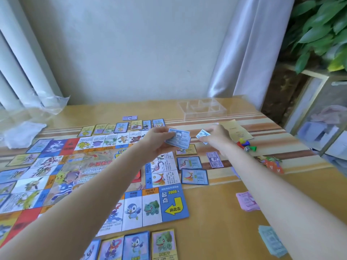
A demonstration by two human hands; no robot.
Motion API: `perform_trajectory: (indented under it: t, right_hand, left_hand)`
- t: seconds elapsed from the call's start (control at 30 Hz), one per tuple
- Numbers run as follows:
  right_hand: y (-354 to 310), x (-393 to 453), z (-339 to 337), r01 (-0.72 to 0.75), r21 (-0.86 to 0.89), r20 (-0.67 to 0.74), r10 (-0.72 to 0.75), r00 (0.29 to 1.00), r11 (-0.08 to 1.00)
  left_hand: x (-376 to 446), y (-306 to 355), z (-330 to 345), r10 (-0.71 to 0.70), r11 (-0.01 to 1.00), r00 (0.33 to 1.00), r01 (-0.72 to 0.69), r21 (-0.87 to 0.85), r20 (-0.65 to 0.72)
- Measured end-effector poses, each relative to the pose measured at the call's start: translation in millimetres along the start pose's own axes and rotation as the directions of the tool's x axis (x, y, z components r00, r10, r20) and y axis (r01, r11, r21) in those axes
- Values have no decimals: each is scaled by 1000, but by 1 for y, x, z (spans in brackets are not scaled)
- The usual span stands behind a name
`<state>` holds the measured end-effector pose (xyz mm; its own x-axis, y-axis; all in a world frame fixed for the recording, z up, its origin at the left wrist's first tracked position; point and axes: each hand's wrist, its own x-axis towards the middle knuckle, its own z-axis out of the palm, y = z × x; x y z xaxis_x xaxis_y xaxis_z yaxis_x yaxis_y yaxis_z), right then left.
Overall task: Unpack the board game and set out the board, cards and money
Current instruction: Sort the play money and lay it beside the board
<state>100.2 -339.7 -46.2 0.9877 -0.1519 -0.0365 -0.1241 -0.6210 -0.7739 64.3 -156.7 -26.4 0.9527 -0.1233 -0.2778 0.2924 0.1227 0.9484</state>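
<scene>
- Board (90, 177) lay unfolded flat on the left half of the table (206, 212), a thin glossy sheet printed with bright squares, its blue start corner nearest the middle.
- Property cards (122, 127) sat in a row just beyond the far edge of the board; more cards (138, 245) lined the near edge and three others (194, 176) lay just beside its right edge, all small, stiff and rectangular.
- Left hand (159, 141) held a small stack of pale blue money notes (178, 138) above the board's far right corner, the grip closed with the thumb on top and the fingers beneath.
- Right hand (216, 136) pinched a single blue note (202, 135) between thumb and fingertips, just right of the stack and apart from it.
- Dealing well here probably called for sliding the top note off with the thumb, since such thin paper tends to cling in pairs, and for laying each note squarely on its own pile.
- Purple note (215, 159) lay flat beneath the right forearm; a pink pile (246, 201) and a teal pile (271, 241) lay farther towards the near right, their edges slightly fanned.
- Clear plastic tray (202, 107) with compartments stood at the far side, empty so far as could be seen.
- Coloured pawns and a die (246, 145) clustered on the right by a folded yellowish leaflet (237, 132).
</scene>
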Motion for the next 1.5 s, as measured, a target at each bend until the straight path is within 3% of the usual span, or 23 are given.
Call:
perform_trajectory:
  t: [0.27,0.4,0.6,0.67,0.73,0.83,0.93,1.03,1.17,1.27,1.4,1.5]
  right_hand:
    - [11,9,16,-43,-267,-146,4,989,963]
    - [12,5,13,-78,-444,-98,38,994,893]
    - [-3,4,0,-41,-526,-124,-30,992,849]
    - [-11,0,0,-19,-476,-123,-45,991,879]
    - [-24,-7,4,69,-274,-74,-93,993,959]
    - [-57,-24,15,212,117,203,-232,951,970]
    - [-91,-34,30,259,171,411,-308,858,951]
    - [-110,-29,48,242,169,455,-294,841,955]
    - [-128,-8,76,170,292,397,-281,874,941]
    - [-142,26,102,84,368,281,-196,939,926]
    - [-145,84,127,116,158,87,-131,988,981]
    - [-142,111,141,106,-33,51,-104,993,994]
  left_hand:
    - [3,-6,-14,-2,1000,1000,2,3,-3]
    - [-1,-5,-17,-3,1000,1000,3,-16,-1]
    - [-11,-1,-24,-9,1000,1000,9,-16,4]
    - [-15,1,-27,0,1000,1000,0,-25,-2]
    - [-18,3,-32,9,999,1000,-9,-37,-14]
    - [-21,5,-41,19,1000,999,-20,-24,-45]
    - [-24,7,-56,48,998,996,-46,30,-80]
    - [-25,15,-79,93,995,992,-89,52,-90]
    - [-24,33,-116,150,988,986,-145,57,-77]
    - [-17,44,-147,195,980,969,-187,65,-151]
    - [1,49,-187,212,977,930,-202,65,-300]
    - [17,47,-204,204,978,901,-206,35,-382]
